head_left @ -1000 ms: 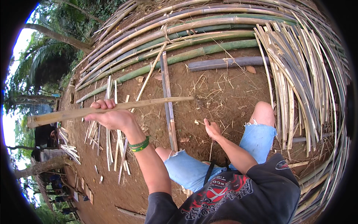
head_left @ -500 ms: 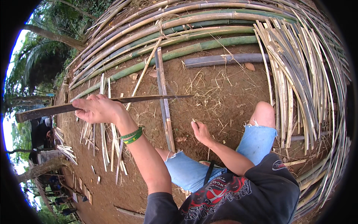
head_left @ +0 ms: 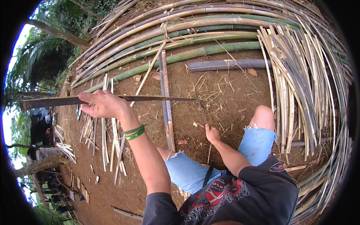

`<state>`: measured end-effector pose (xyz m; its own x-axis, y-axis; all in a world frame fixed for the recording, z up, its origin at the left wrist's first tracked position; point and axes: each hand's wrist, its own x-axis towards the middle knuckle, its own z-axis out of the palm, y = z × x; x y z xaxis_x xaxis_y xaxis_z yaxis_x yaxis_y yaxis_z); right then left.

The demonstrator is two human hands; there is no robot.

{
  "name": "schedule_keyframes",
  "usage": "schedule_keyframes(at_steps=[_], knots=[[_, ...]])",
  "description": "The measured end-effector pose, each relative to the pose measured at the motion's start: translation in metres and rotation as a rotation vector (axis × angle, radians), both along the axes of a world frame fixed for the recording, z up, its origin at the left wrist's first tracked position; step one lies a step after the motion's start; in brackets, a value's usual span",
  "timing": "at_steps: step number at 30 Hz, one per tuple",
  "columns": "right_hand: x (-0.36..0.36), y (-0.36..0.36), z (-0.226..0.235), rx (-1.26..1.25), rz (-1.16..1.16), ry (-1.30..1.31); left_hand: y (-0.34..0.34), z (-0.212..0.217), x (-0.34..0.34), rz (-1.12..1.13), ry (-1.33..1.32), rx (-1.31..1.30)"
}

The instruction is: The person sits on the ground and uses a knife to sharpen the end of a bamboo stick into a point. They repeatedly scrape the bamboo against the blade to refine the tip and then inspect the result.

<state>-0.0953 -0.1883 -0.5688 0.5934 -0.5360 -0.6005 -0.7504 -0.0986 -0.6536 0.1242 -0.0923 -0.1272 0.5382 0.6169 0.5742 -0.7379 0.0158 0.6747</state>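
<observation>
My left hand (head_left: 102,105) grips a long dark bamboo strip (head_left: 150,98), holding it level across the front of me. The strip's wide end juts out to the left, and its thin end points right, over the dirt. My right hand (head_left: 212,134) is closed in front of my knees, below the strip's thin end. A small pale piece (head_left: 196,124) shows just beyond its fingers. Whatever the right hand grips is mostly hidden, though a thin dark shape (head_left: 200,105) shows between it and the strip's tip.
Two split bamboo lengths (head_left: 166,101) lie upright in view ahead. Beyond them run long green bamboo poles (head_left: 221,47) and a short dark pole (head_left: 229,65). A pile of split strips (head_left: 290,86) is at the right; loose strips (head_left: 106,142) lie left. Fibre shavings (head_left: 212,92) litter the dirt.
My left hand has moved slightly right with the strip, which now sits more level. My right hand has shifted right and slightly nearer me.
</observation>
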Motion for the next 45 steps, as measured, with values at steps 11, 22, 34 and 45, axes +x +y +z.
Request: schedule_keyframes(at_steps=[11, 22, 34, 45], knots=[[0.019, -0.009, 0.079, 0.181, 0.099, -0.131, -0.006, 0.006, 0.003, -0.124, -0.043, 0.094], [-0.002, -0.014, 0.057, 0.227, 0.061, -0.139, -0.003, 0.006, -0.009, -0.243, -0.011, 0.071], [-0.004, -0.031, 0.025, 0.048, 0.102, -0.187, -0.021, 0.007, -0.010, -0.172, -0.006, 0.004], [0.001, -0.042, 0.047, 0.333, 0.035, -0.013, -0.002, 0.009, -0.007, -0.480, 0.038, 0.105]])
